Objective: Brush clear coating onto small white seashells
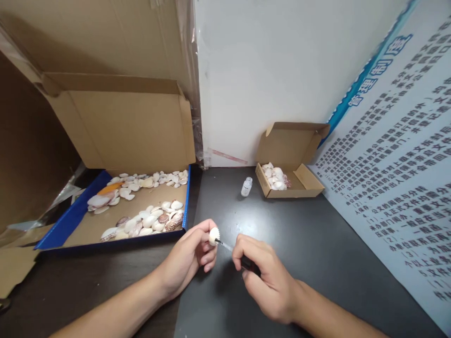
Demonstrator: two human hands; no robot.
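Between the thumb and fingers of my left hand [192, 251] is a small white ribbed seashell [213, 235]. My right hand [264, 277] grips a thin brush-like tool [225, 245] with a black handle, a pale clear shaft and a dark tip. The dark tip meets the lower edge of the shell, or sits very close to it. Both hands are above the dark mat [282, 230]. Beyond them stands a small clear bottle [247, 187] with a white label, upright and with no cap visible on it.
At left, an open blue-edged cardboard box [187, 197] holds shells in separate groups. A smaller open carton [294, 193] at the back right contains white shells. A white panel [282, 61] rises behind, and a printed board [398, 155] leans along the right side.
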